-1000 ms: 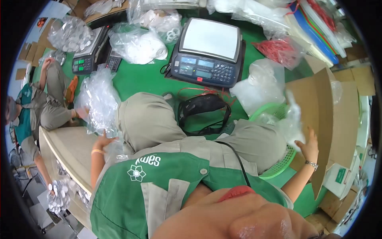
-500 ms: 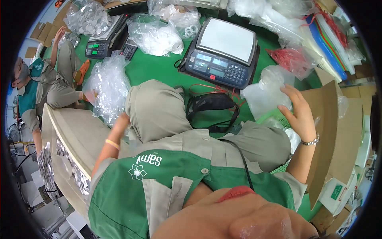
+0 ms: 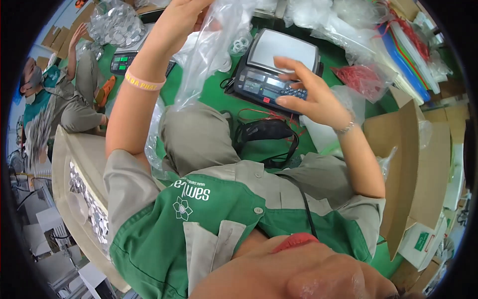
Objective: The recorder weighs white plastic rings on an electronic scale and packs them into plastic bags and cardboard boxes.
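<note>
My left hand (image 3: 181,22), raised at the top of the head view, grips a clear plastic bag (image 3: 204,55); its fingertips are partly hidden. The bag hangs down, long and crumpled, toward my knee. In front of the digital scale (image 3: 279,47), my right hand (image 3: 316,97) is held up with fingers apart and nothing in it. The scale's pale pan looks bare. Behind the hanging bag, a bag of white round pieces (image 3: 219,62) lies on the green surface. A translucent bag (image 3: 318,132) lies below my right hand.
A second scale (image 3: 122,60) stands far left beside a bag of silver discs (image 3: 117,25). A bin of discs (image 3: 64,149) is at my left, where a co-worker (image 3: 59,109) sits. An open cardboard box (image 3: 403,144) stands at right, near bagged red strips (image 3: 356,77). A black pouch (image 3: 264,130) lies between my legs.
My left hand has risen from beside my knee, lifting the clear plastic bag. My right hand has moved left and up, toward the scale. The co-worker's lower hand with discs has risen.
</note>
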A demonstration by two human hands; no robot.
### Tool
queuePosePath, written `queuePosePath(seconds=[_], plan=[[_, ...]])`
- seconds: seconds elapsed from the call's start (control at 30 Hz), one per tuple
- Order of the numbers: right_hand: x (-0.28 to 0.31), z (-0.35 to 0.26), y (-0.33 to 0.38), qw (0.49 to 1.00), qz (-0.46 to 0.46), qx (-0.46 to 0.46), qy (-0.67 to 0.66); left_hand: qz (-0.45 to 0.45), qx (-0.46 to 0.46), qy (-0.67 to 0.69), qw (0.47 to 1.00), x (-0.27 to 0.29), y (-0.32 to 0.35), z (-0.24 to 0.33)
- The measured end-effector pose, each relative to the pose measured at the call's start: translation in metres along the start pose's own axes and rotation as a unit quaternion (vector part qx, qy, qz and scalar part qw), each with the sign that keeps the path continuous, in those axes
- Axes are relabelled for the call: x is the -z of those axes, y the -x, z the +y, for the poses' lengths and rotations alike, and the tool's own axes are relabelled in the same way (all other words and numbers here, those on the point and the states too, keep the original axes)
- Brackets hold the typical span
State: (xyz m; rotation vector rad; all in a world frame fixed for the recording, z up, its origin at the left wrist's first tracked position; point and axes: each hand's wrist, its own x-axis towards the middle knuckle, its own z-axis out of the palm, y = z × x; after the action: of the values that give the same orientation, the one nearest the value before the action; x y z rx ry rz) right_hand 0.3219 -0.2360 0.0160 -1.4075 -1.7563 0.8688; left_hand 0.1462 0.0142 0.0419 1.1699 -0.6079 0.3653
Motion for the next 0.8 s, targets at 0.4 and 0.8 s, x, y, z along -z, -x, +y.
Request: queuePosePath(seconds=[0.4,0.8], plan=[[0.052,0.069,0.018,0.914,0.347,-0.004,0.210,0.395,0.155,-0.228,0.876,-0.048,-0.071,-0.077],[0.042,0.062,0.019,0.900,0.277,0.027,0.336,0.128,0.256,-0.319,0.904,-0.046,-0.058,-0.083]])
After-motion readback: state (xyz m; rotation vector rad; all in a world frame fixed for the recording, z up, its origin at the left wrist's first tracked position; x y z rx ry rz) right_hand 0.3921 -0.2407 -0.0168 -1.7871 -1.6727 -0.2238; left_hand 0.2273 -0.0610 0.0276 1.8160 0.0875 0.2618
